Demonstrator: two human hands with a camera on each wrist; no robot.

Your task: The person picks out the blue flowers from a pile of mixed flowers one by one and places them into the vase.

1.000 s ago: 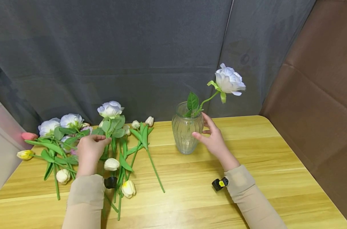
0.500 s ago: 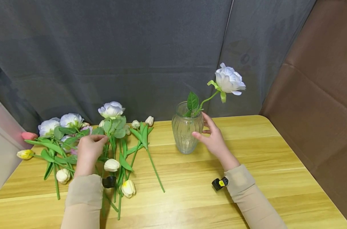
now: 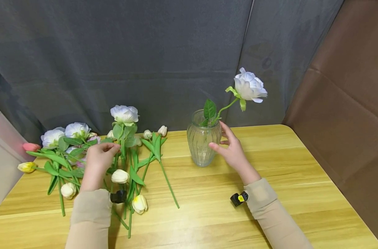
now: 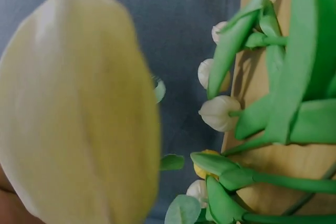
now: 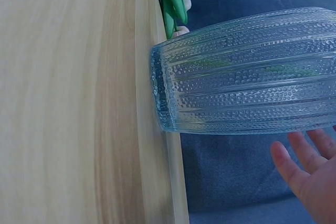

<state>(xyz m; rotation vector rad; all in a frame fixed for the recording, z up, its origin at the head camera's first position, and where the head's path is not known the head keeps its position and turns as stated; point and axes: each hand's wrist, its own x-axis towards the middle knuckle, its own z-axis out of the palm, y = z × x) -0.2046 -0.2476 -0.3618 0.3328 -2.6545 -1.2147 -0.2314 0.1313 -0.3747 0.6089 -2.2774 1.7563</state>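
Note:
In the head view my left hand [image 3: 101,157] pinches the stem of a white rose [image 3: 125,114], its bloom raised above the flowers on the table. A white tulip [image 4: 79,108] close to the camera hides most of that hand in the left wrist view. My right hand [image 3: 232,152] is beside a ribbed clear glass vase [image 3: 201,152], thumb at its front and fingers at its right side, relaxed. Another white rose [image 3: 250,86] stands in the vase, leaning right, with a leaf at the rim. In the right wrist view the fingertips [image 5: 281,153] lie close to the glass.
Loose tulips, among them a yellow tulip [image 3: 27,167] and a pink tulip [image 3: 31,147], lie with white roses [image 3: 78,130] on the left of the wooden table [image 3: 204,214]. A dark curtain [image 3: 145,58] hangs behind, and a brown panel [image 3: 348,103] stands at right.
The white rose in my left hand has risen slightly and shifted right, its bloom turned more upright. The right hand and the vase have stayed almost in place.

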